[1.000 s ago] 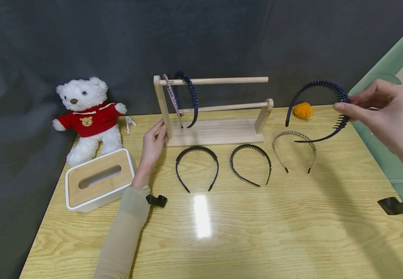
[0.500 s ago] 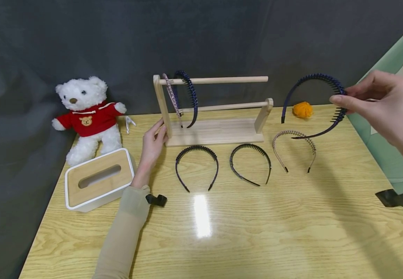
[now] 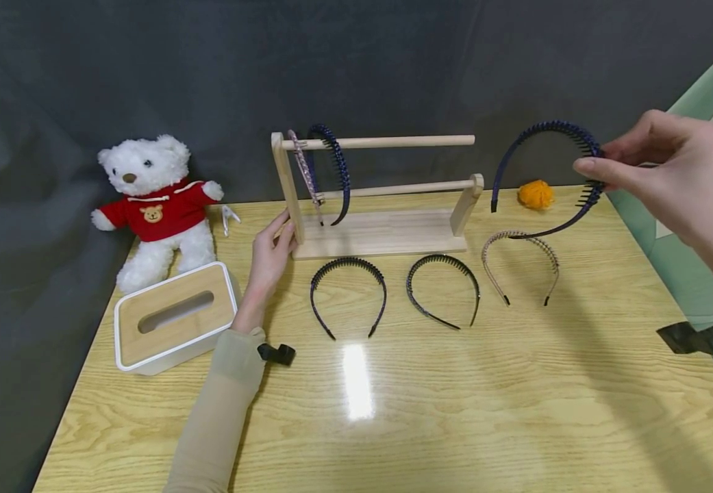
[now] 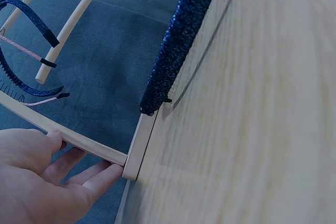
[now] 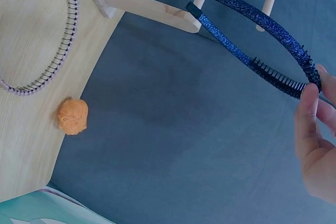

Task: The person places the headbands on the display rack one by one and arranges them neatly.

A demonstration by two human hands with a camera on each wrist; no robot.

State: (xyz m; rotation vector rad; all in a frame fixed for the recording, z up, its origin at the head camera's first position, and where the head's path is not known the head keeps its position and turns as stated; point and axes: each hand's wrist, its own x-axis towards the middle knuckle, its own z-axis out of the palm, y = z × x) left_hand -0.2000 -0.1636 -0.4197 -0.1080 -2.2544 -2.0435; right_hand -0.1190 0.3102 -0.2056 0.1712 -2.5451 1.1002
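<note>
i monitor three feeds. on the head view, the right hand (image 3: 677,174) is at the upper right of the frame. its thumb and fingers pinch a toothed navy headband (image 3: 556,125) by one side of the arch. the band is in the air, tips directed to the lower left. on the right wrist view, i read both tips toward the upper left, with the teeth along the inner edge.

the left hand (image 3: 271,257), left of centre, grips the left upright of the wooden rack (image 3: 381,233) near the base, between thumb and fingers.

two units hang over the upper bar at its left end: a pink headband (image 3: 303,168), outermost, and a blue headband (image 3: 342,164) just beside it. three units lie on the table (image 3: 442,411): a black headband (image 3: 347,261) at centre, a dark headband (image 3: 442,258) to its right, and a beige headband (image 3: 519,234) farther right. an orange object (image 3: 535,196) is near the beige unit.

at frame left, i note a white teddy bear (image 3: 168,212) behind a tissue box (image 3: 177,342).
</note>
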